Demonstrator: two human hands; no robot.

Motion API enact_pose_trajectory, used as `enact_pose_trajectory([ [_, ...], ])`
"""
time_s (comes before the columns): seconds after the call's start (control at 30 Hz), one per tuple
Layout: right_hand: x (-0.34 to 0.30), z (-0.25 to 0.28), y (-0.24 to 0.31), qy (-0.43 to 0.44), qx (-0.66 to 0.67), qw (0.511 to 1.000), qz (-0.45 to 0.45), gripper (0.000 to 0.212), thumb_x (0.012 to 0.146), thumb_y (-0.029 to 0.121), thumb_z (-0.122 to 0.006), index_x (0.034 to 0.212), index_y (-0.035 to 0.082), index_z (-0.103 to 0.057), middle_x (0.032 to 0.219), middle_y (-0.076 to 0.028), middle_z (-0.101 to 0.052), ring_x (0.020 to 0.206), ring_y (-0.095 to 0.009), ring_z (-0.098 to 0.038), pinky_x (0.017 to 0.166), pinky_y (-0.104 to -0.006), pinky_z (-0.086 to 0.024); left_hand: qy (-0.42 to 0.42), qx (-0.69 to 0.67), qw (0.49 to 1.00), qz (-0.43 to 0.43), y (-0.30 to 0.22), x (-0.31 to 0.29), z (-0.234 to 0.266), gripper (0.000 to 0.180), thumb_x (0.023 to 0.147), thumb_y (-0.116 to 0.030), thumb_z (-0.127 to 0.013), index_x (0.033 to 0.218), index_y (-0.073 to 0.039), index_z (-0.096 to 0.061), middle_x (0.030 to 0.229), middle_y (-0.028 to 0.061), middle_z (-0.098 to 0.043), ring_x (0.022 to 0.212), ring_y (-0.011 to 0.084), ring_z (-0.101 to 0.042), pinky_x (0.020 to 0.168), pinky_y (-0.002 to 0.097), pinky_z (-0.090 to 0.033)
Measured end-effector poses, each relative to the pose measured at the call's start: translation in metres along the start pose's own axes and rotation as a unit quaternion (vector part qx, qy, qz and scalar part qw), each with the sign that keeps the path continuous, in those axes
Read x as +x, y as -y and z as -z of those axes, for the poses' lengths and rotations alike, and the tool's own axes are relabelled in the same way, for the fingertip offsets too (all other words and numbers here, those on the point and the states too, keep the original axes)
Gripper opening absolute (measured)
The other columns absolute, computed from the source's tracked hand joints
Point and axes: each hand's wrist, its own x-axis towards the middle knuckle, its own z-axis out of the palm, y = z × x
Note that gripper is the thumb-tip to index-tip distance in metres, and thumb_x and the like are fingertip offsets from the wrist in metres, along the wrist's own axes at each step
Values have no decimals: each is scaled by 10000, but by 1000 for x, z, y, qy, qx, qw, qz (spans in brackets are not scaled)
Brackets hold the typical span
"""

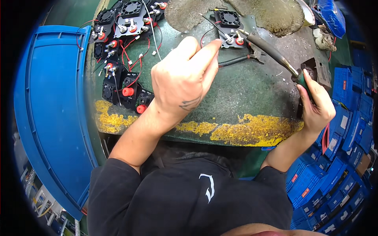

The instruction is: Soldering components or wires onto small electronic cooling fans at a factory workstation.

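Observation:
My left hand (pixel 183 76) is closed in a pinch. A thin grey solder wire (pixel 154 32) runs down into it and comes out past the fingertips. In front of these fingers lies a black panel (pixel 221 29) with a small fan (pixel 229 18) and two terminals, one of them red-ringed (pixel 239 40). My right hand (pixel 317 102) grips the green handle of a soldering iron (pixel 271 50). The iron points up and left, its tip beside the panel's terminals. Whether tip and wire touch is too small to tell.
Pliers (pixel 240 59) lie below the panel. Several fan panels (pixel 132 27) with red and black terminals and loose wires crowd the left. A crusty grey mass (pixel 271 17) covers the back. A metal holder (pixel 315 70) stands right. Blue bins (pixel 55 118) flank the green bench (pixel 236 100).

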Motion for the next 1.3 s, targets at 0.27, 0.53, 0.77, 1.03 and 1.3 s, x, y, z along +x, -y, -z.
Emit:
enact_pose_trajectory([
  [0.27, -2, 0, -4, 3, -2, 1000, -6, 384, 760, -13, -872, 1136, 29, -806, 969, -150, -790, 869, -226, -763, 810, -306, -579, 1, 4, 1000, 6, -4, 2, -3, 238, 870, -117, -783, 1108, -120, -788, 754, 50, -546, 605, 215, -594, 552, 349, -487],
  [0.53, -2, 1, -8, 16, -5, 1000, -10, 394, 766, -4, -873, 1152, 37, -805, 954, -137, -788, 867, -216, -759, 817, -298, -576, 11, 4, 1000, 16, -2, 0, -6, 254, 885, -89, -764, 1137, -109, -791, 753, 69, -562, 624, 221, -592, 585, 348, -494],
  [0.77, -3, 0, -7, 3, 15, 1000, -10, 390, 767, -6, -869, 1150, 30, -803, 945, -148, -784, 859, -208, -755, 813, -297, -573, -5, 17, 1000, -3, 0, 1, -9, 169, 877, -164, -785, 1043, -131, -782, 757, 49, -549, 594, 231, -621, 521, 364, -492],
  [1.03, -2, -1, -9, 11, 27, 999, -14, 388, 772, 3, -870, 1153, 28, -801, 920, -155, -774, 839, -213, -753, 801, -294, -571, -10, 16, 1000, -11, -1, 1, -9, 177, 876, -149, -784, 1053, -134, -784, 757, 49, -546, 594, 237, -611, 524, 366, -488],
  [1.3, -4, -2, -9, 12, 34, 999, -18, 389, 779, 26, -873, 1161, 45, -801, 913, -151, -772, 805, -205, -743, 776, -296, -568, -6, 7, 1000, -6, -5, 2, -10, 178, 875, -144, -786, 1053, -126, -784, 756, 50, -548, 595, 235, -614, 526, 368, -490],
])
